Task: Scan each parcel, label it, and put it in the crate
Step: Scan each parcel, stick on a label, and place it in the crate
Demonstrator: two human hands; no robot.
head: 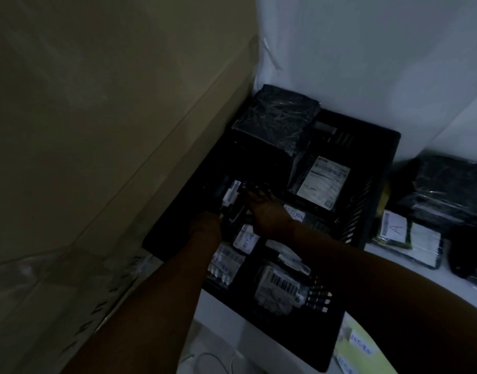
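1. Down inside the black crate (377, 168), both your hands are reaching among the parcels, and the light is very dim.
2. Your right hand (264, 211) lies palm down, fingers stretched forward over a dark parcel (233, 209) near the crate's left wall. Its fingers look fairly straight, touching or pressing the parcel rather than wrapping it.
3. Your left hand (206, 225) sits just beside that same parcel at its near-left edge. Whether its fingers are curled onto the parcel or merely resting against it, you cannot tell from this view; the hand is too dark.
4. A large black wrapped box (275, 125) stands in the crate's far corner, with a white shipping label (322, 182) on a parcel just to its right.
5. Several small parcels marked "RETURN" (245, 236) lie nearer you in the crate, and one with a barcode label (279, 284) rests by the near wall.
6. Outside the crate, to the right, more wrapped parcels (410, 236) lie on the white surface (393, 268).
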